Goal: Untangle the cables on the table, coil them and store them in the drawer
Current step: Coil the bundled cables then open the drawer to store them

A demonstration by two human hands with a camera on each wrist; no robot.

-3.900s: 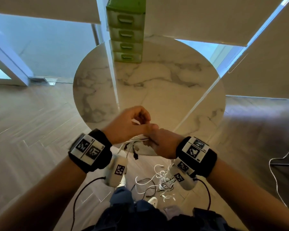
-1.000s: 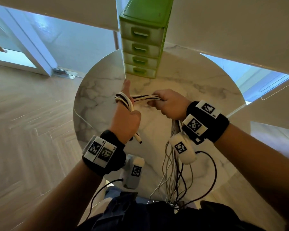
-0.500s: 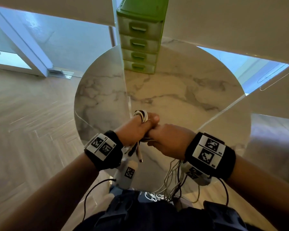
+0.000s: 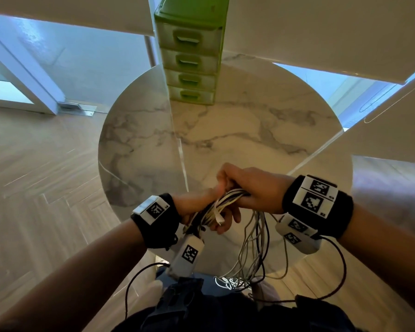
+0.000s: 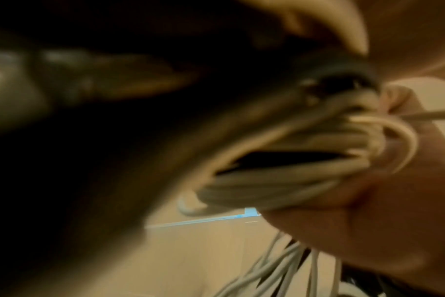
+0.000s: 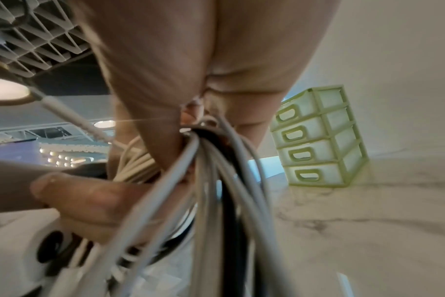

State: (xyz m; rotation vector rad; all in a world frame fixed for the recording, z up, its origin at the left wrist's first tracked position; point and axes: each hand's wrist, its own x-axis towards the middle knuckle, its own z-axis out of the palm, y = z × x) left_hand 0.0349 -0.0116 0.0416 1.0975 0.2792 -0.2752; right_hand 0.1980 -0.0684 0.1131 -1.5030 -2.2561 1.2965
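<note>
- Since half a second ago my right hand has risen over the left hand, both gripping the cables above the desk near edge.
- Left grip curls round the coil; its wrist view is blurred, fingers mostly hidden.
- Right grip clamps loose strands, whose ends hang below the desk edge, out of sight.
- Drawer unit stands at the far edge, drawers closed.

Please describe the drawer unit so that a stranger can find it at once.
Look at the round marble table. At its far edge stands a small green drawer unit, four stacked drawers, all closed. It alone is green; the cables are in the hands.
</note>
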